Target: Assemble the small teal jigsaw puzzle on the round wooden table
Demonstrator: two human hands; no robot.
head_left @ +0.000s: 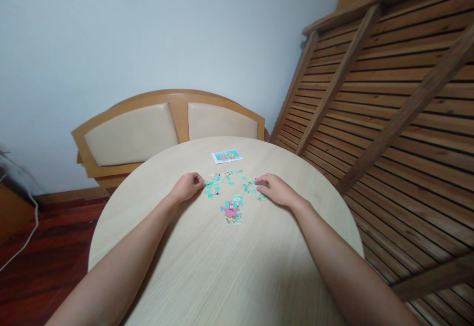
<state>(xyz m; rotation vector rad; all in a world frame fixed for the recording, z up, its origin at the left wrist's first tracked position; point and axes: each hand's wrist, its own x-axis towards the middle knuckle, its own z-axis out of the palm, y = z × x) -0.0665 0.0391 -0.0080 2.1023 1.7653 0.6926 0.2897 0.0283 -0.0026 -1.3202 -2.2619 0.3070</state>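
Note:
Loose jigsaw puzzle pieces (212, 187), mostly turquoise, lie in a rough arc on the round table. At the arc's left end, my left hand (188, 186) has its thumb and fingers pinched together on a small puzzle piece, partly hidden by the fingertips. My right hand (276, 188) is at the right end, fingers apart and fingertips down beside more turquoise pieces (249, 185). Whether it touches one I cannot tell. Closer to me, between the hands, lies a joined part of the puzzle (231, 211) with a pink starfish figure.
Beyond the pieces lies a printed picture sheet (226, 156) with cartoon figures. The pale round table (207, 276) reaches a padded wooden headboard (177, 113) at the back. A slatted wooden frame (388, 94) leans on the right. A white cable (35, 217) hangs at the left.

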